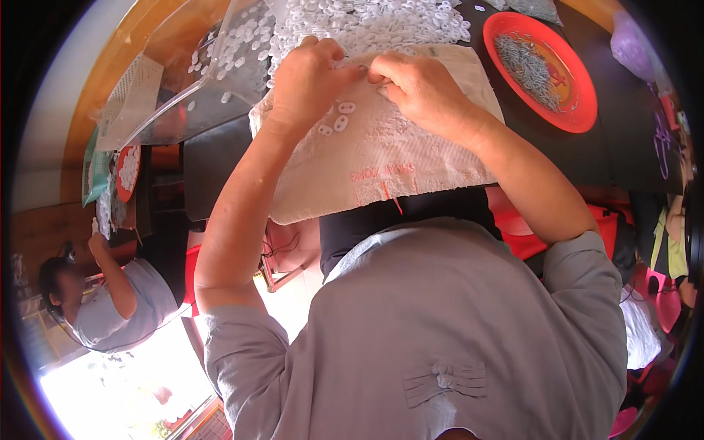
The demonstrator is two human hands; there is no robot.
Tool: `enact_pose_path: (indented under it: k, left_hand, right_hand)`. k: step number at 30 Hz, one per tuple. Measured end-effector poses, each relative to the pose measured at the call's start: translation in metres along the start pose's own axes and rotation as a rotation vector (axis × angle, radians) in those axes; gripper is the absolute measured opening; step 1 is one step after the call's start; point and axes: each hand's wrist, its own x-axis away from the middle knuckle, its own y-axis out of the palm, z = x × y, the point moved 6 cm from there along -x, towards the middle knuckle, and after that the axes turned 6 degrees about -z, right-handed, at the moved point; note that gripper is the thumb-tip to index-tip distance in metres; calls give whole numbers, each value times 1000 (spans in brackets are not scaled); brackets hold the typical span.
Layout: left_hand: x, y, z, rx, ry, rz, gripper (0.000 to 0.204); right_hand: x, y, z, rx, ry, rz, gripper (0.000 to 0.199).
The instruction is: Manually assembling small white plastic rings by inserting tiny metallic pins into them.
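My left hand (311, 82) and my right hand (424, 89) meet over a beige cloth (396, 150) laid on the table edge. Both have their fingers closed in a pinch, thumbs close together. What they hold is too small and too hidden to make out. Below my left hand, several small white oval pieces with holes (341, 123) lie loose on the cloth. Just beyond my hands spreads a large heap of the same white pieces (367, 26).
To the right stands a red plate (583, 110) with many thin metal pins (524, 70). A clear plastic sheet or bin (172, 95) borders the heap on the left. A purple bag (632, 45) lies at the far right. Another person (125, 293) sits working at the left.
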Motion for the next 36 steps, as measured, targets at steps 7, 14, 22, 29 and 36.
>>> enact_pose_path:
  k: [7, 14, 22, 29, 36]
  left_hand:
    - [-8, 6, -9, -76, -60, -72, 26]
    - [-6, 6, -7, 51, -82, -99, 16]
    - [-5, 1, -21, 212, 71, -99, 19]
    - [21, -32, 5, 467, 75, -110, 13]
    - [3, -18, 6, 227, 197, -49, 11]
  right_hand:
    - [1, 0, -2, 34, -12, -2, 9]
    - [0, 0, 0, 43, -7, 0, 11]
    - [-2, 1, 0, 36, 11, 0, 9]
    - [-3, 0, 1, 62, 7, 15, 8]
    - [-2, 3, 2, 61, 9, -2, 9]
